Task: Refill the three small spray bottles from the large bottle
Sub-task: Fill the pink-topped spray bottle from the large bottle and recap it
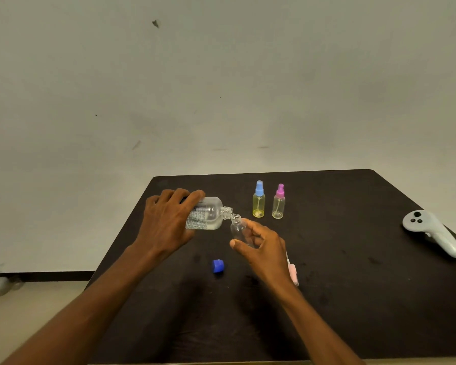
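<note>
My left hand [169, 222] grips the large clear bottle [208, 213], tipped on its side with its open neck pointing right. Its neck meets the open mouth of a small clear bottle [238, 229], which my right hand [263, 248] holds tilted just above the dark table [353, 299]. Behind them stand two capped small spray bottles: a yellow one with a blue sprayer [258, 200] and a clear one with a pink sprayer [278, 202]. A blue cap [218, 266] lies on the table in front. A pale pink sprayer head [293, 272] lies beside my right wrist, partly hidden.
A white handheld controller [432, 233] lies at the table's right edge. The table's left edge runs diagonally under my left forearm. A plain wall stands behind the table.
</note>
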